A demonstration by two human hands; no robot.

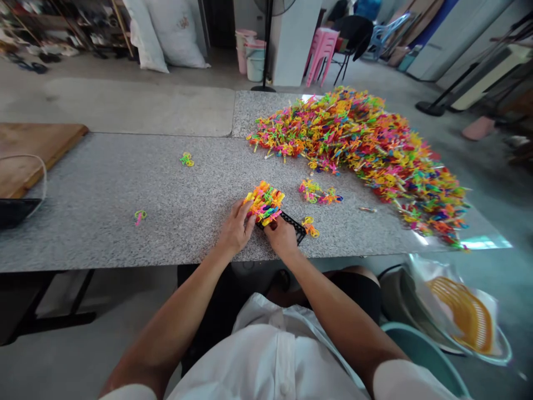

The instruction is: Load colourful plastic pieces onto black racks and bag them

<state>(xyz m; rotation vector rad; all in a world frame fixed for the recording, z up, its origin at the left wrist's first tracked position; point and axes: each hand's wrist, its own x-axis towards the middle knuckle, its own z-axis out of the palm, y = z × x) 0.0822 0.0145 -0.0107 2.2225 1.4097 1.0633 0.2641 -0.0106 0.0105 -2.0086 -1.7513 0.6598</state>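
Note:
A black perforated strip (293, 225) lies on the speckled grey table (125, 211) close to its front edge. A tight cluster of small neon plastic pieces (265, 202) sits on the strip's left half. My left hand (235, 229) touches that cluster from the left, fingers curled against it. My right hand (281, 236) rests on the strip just below the cluster, fingertips at the pieces. Whether either hand pinches a single piece is hidden by the fingers.
A big heap of the same neon pieces (366, 150) covers the table's right side, a small clump (318, 193) lies closer, and strays (187, 160) lie at left. A wooden board (29, 153) is at far left. An orange basket (464, 314) sits low at right.

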